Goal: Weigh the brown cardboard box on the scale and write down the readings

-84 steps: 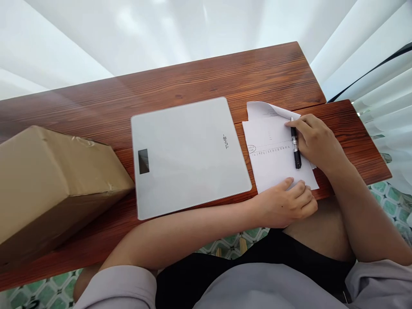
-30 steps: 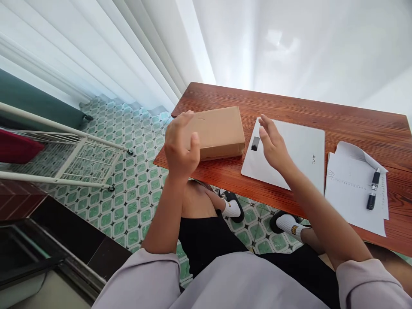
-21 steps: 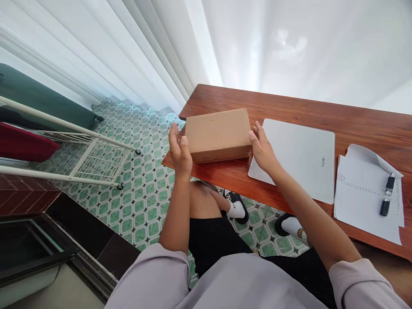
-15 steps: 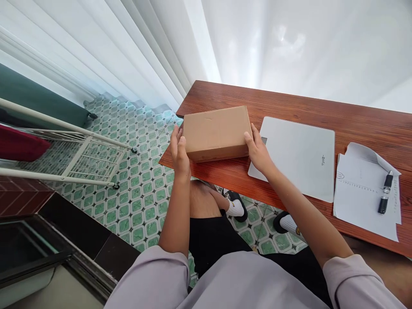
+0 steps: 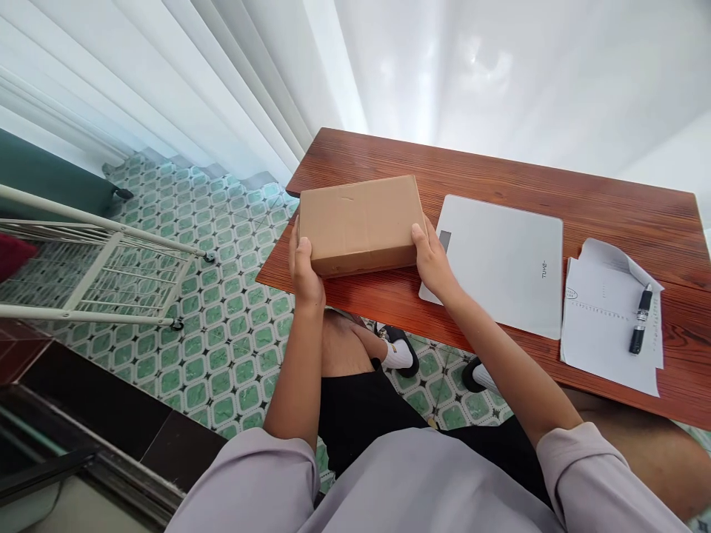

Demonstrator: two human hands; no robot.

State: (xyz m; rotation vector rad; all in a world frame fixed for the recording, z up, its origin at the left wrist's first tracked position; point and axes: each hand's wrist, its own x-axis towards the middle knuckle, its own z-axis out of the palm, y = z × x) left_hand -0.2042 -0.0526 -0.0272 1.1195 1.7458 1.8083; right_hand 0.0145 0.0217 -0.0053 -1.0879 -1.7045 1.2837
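Clasping the cardboard box at the worktop's left end, the left hand and right hand each held a closed grip on one side — the grey scale lay just beside it.

Plain brown cardboard box; pale grey scale; reddish-brown grained table; floor was green-and-white tiled; black pen.
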